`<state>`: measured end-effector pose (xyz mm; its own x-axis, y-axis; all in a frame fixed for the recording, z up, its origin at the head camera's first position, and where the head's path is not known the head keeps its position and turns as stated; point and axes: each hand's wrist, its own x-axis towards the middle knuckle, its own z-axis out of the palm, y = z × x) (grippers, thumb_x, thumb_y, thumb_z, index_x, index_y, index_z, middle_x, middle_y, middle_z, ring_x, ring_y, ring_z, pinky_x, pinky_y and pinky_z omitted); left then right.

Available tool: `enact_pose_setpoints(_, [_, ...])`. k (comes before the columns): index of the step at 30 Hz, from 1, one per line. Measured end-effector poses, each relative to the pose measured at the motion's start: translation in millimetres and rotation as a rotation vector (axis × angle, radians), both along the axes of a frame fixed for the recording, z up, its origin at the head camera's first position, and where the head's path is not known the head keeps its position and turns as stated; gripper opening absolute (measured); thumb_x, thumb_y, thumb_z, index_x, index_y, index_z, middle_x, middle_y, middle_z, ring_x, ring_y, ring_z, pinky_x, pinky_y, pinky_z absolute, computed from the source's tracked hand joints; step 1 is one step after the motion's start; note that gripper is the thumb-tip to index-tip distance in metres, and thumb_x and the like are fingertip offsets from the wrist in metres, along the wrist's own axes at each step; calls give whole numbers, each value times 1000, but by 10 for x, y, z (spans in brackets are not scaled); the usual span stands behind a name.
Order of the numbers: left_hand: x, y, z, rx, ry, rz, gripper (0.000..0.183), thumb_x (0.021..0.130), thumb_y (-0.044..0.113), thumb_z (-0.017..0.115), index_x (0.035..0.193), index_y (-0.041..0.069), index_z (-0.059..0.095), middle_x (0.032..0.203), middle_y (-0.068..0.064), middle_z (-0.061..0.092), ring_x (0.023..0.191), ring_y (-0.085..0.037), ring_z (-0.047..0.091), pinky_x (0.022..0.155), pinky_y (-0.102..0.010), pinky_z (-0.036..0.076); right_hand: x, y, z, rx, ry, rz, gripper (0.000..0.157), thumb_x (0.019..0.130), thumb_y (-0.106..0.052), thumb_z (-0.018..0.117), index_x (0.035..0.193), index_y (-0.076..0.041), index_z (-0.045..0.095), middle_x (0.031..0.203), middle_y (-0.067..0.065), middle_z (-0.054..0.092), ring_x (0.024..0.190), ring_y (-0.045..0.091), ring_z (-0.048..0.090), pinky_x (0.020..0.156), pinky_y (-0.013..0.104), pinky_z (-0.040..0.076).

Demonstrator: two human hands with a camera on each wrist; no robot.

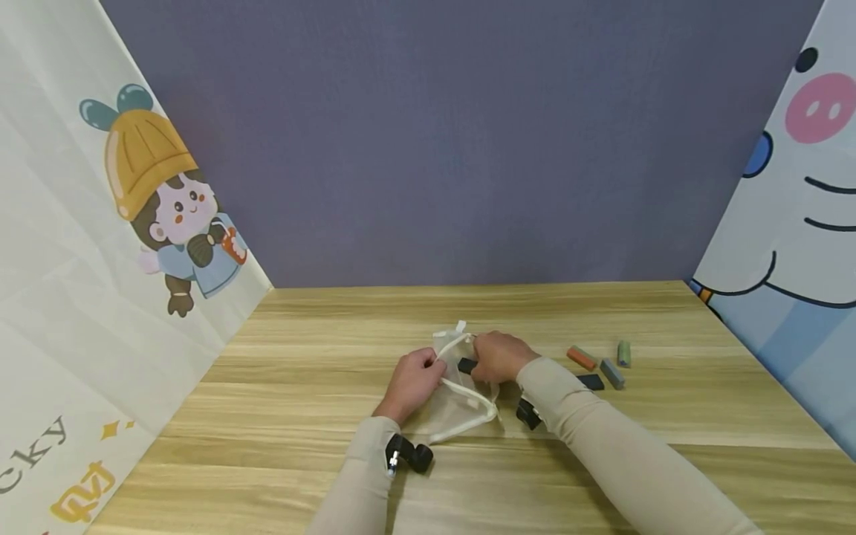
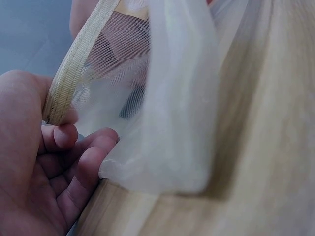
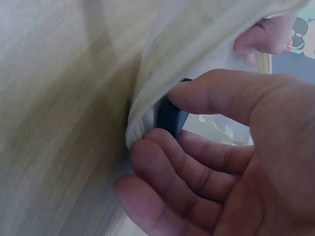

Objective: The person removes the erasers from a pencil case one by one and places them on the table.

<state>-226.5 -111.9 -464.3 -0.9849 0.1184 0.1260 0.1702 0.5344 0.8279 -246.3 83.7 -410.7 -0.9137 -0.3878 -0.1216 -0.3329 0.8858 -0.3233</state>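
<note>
A white see-through mesh bag with cream edging lies on the table between both hands. My left hand pinches the bag's edge; in the left wrist view, the cream zip-like edging runs up from its thumb and fingers. My right hand is at the mouth of the bag, pinching a small dark block between thumb and fingers. In the head view, the dark block shows against the mesh, left of the right hand. The fingertips behind it are partly hidden.
Right of the bag lie several small blocks: an orange and green one, a green one, a grey one and a black one, partly behind the right sleeve. A purple-grey panel rises behind the wooden table.
</note>
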Motion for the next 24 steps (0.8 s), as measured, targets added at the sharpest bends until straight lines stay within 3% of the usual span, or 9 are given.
enact_pose_setpoints(15, [-8,7,0,2,-3,5,19,87,23,60,70,14,58,64,3,59,59,-15,50,52,-29,40,8,68,1,47,19,8,17,73,-21,77,70,-16,61,69,-2,59,61,17,53,54,35,42])
enact_pose_setpoints(24, [5,16,8,15,5,-1,20,87,22,60,69,14,57,63,3,59,58,-16,50,52,-30,40,11,92,-69,23,26,34,28,80,-32,81,75,-17,59,72,-3,58,63,17,52,56,34,41])
